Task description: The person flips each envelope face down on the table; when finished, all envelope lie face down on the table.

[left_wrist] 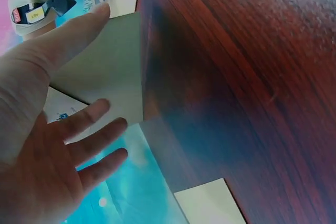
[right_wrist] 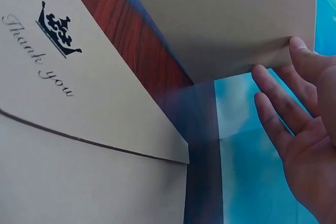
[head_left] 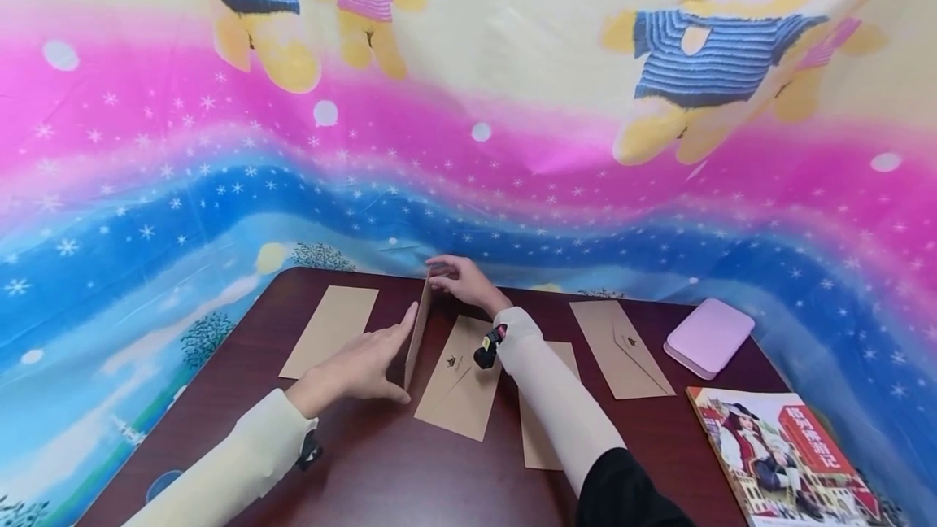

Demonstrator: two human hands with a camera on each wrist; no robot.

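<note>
A brown paper envelope (head_left: 418,332) stands on edge near the far left of the table, seen almost side-on in the head view. My right hand (head_left: 468,281) pinches its far end between thumb and fingers; the right wrist view shows the thumb on the envelope's plain face (right_wrist: 236,19). On its left side is my left hand (head_left: 363,364), fingers stretched out along it; whether they touch it I cannot tell. Just right of it lies another envelope (head_left: 454,405) with a crown and "Thank you" printed on it, partly covered by my right wrist.
Flat on the dark red table (head_left: 351,462) lie more envelopes: one at left (head_left: 333,328), one partly under my right sleeve (head_left: 540,437), one at right (head_left: 622,348). A pink rounded case (head_left: 710,336) and a magazine (head_left: 786,462) sit at the right. Behind hangs a bear-print cloth (head_left: 512,177).
</note>
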